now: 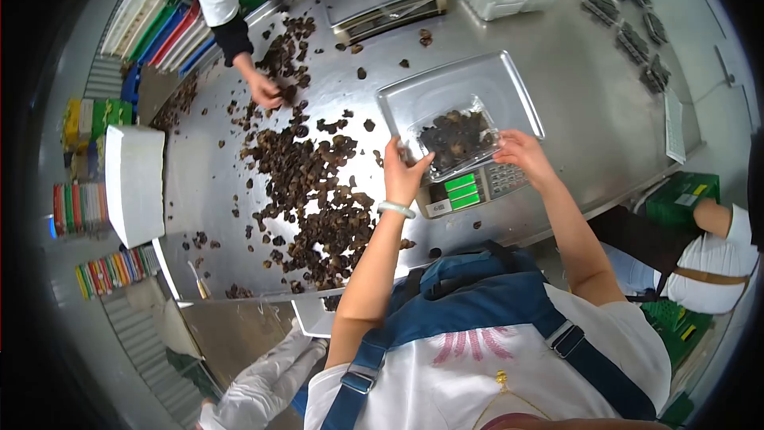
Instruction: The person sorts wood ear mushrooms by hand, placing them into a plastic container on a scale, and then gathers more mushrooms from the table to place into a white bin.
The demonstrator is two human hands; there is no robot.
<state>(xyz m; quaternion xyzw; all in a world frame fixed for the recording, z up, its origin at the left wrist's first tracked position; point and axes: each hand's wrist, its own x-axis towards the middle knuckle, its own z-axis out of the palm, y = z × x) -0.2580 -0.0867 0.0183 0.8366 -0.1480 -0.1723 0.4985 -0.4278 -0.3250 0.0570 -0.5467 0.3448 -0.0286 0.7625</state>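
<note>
Item: one clear plastic box [457, 171] of dark mushrooms [458, 135], above the metal pan [469, 76] of the scale [441, 207]; whether lifted or resting, I cannot tell.

Grip: my left hand [406, 171] closed about the left edge, thumb at the near corner; my right hand [521, 155] pinching the right edge.

Handling, my estimate: light; walls thin, slick, apt to flex or crack if squeezed; contents loose, liable to tumble when tilted. Best hold: opposite sides, low, level, gently.
</note>
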